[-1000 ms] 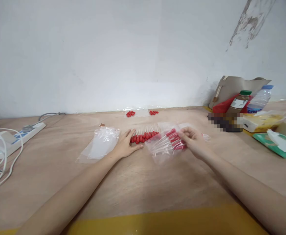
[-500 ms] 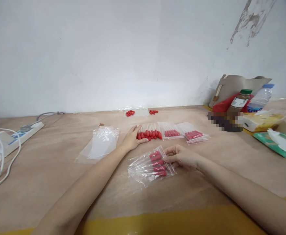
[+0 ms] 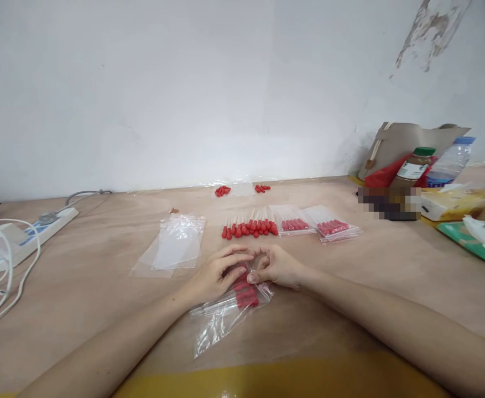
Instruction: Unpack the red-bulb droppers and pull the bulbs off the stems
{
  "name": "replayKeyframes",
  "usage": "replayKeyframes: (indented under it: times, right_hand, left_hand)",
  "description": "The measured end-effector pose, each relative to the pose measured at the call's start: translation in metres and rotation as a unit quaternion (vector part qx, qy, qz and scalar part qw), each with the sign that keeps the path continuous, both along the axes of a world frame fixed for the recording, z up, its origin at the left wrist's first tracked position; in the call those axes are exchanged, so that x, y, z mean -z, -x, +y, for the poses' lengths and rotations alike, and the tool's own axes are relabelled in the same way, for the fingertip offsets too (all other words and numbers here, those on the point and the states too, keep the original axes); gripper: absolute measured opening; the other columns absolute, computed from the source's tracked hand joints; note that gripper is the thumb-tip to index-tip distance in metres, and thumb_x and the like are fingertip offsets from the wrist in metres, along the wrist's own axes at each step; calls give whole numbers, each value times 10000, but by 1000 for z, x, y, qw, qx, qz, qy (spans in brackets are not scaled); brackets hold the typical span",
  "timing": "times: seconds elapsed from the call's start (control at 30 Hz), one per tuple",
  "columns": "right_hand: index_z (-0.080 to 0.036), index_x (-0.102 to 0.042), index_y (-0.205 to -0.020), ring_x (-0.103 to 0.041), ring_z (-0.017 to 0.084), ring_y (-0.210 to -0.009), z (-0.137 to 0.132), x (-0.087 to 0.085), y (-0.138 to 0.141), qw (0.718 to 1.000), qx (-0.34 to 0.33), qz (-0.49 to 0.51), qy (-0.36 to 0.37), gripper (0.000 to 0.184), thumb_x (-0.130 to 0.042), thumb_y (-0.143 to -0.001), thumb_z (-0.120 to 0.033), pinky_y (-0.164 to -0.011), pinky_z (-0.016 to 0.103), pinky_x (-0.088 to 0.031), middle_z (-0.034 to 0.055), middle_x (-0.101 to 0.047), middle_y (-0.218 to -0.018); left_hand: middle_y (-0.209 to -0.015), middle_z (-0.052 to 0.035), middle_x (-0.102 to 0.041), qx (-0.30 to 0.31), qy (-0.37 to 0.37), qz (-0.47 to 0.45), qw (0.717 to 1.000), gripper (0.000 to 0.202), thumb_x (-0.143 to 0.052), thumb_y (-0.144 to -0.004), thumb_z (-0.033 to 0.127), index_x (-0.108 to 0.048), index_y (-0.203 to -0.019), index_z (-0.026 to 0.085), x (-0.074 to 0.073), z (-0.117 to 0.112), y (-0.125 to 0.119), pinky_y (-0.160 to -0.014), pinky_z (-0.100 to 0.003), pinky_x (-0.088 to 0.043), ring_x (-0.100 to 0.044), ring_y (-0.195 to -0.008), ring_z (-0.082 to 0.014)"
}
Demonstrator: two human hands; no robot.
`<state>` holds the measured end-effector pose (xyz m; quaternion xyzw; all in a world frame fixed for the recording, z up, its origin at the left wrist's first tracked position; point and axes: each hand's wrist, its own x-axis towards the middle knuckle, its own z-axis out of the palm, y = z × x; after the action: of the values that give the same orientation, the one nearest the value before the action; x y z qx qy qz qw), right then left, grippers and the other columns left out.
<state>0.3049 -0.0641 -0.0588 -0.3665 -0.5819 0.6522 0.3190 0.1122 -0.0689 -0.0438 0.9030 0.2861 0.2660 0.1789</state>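
Observation:
A clear zip bag [image 3: 215, 326] holding red-bulbed droppers [image 3: 245, 296] lies on the brown-papered table in front of me, tilted towards the lower left. My right hand [image 3: 273, 268] pinches its zip edge between thumb and fingers. From the other side, my left hand [image 3: 221, 273] curls over the bag, fingers and thumb closed on it close to the right fingertips. Both hands partly cover the bag and its upper droppers. Just beyond them lies a row of loose droppers [image 3: 250, 226], red bulbs facing me and thin clear tubes pointing at the wall.
Right of the row lie filled bags of droppers [image 3: 294, 224] and a stack of more filled bags [image 3: 333, 226]. Flat unfilled bags [image 3: 178, 243] lie left. Loose red bulbs [image 3: 223, 191] sit by the wall. A power strip [image 3: 47, 232] is far left; bottles [image 3: 412, 168] and tissue packs [image 3: 474, 243] are right.
My left hand has left the dropper row and come down onto the bag. The right hand has moved left with the bag, which has turned. The row's left end now shows.

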Motion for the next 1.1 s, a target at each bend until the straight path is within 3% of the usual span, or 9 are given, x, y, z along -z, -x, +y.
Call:
replayKeyframes:
  times: [0.17,0.4,0.57,0.67,0.77,0.9,1.0,1.07,1.1]
  right_hand:
    - [-181,-374,-938,-492,108,-334,-2,4,1,999,19,2,29,708,-834,-407,-271,-361,203,-392,-104,-544,-422]
    - [-214,-325,-852,-462,83,-340,-2,7,0,999,23,23,1,665,-831,-431,-309,-349,172,-364,-118,-533,-418]
    - [-159,-502,-782,-526,66,-482,-3,9,-9,998,11,41,-49,353,-683,-656,-434,-497,209,-449,-49,-578,-560]
    - [-148,-594,-858,-607,117,-700,-2,13,-15,989,-9,4,-149,290,-604,-740,-413,-677,275,-496,23,-648,-771]
    - [-178,-625,-922,-605,149,-809,0,18,-17,923,7,-92,-373,210,-527,-811,-327,-739,300,-481,49,-661,-890]
    - [-191,-631,-868,-569,151,-783,4,16,-19,740,13,-234,-630,267,-365,-886,-211,-692,299,-439,67,-655,-860]
    - [-191,-600,-801,-532,141,-757,4,8,-21,632,-8,-301,-714,292,-325,-897,-160,-712,324,-395,47,-631,-780]
    - [-193,-577,-766,-514,132,-775,3,3,-22,601,-23,-316,-734,297,-318,-907,-157,-757,341,-380,34,-613,-764]
    - [-193,-572,-758,-510,128,-788,2,1,-21,601,-39,-319,-732,310,-307,-913,-150,-787,350,-377,31,-608,-761]
  left_hand:
    - [-1188,-84,-519,64,-92,12,994,241,-440,-880,160,-615,-1039,202,3,15,1,-909,-322,-451,-506,-1098,-168]
    - [-958,-52,-651,84,-293,51,951,155,-479,-874,198,-629,-894,163,1,14,-7,-770,-292,-474,-581,-882,-158]
    - [-910,-55,-652,58,-285,63,955,213,-398,-896,133,-609,-875,133,-3,13,-7,-745,-255,-481,-583,-846,-135]
    - [-916,-53,-643,41,-257,63,963,228,-379,-893,102,-603,-868,135,-1,16,-5,-769,-253,-481,-578,-857,-127]
    - [-942,-53,-643,38,-249,56,966,221,-379,-891,106,-597,-882,141,3,19,-3,-805,-264,-481,-578,-895,-132]
    - [-975,-60,-639,39,-258,69,963,231,-361,-903,129,-592,-901,144,3,19,-3,-835,-274,-482,-579,-930,-136]
    - [-1016,-67,-624,49,-262,109,958,230,-354,-915,164,-583,-928,150,-3,16,-5,-867,-287,-473,-562,-992,-146]
    - [-1015,-66,-624,64,-267,138,952,233,-348,-919,172,-581,-916,152,-6,14,-6,-888,-299,-463,-548,-1026,-153]
    - [-990,-64,-631,73,-272,148,948,237,-346,-920,170,-581,-891,150,-7,14,-7,-894,-305,-459,-546,-1027,-155]
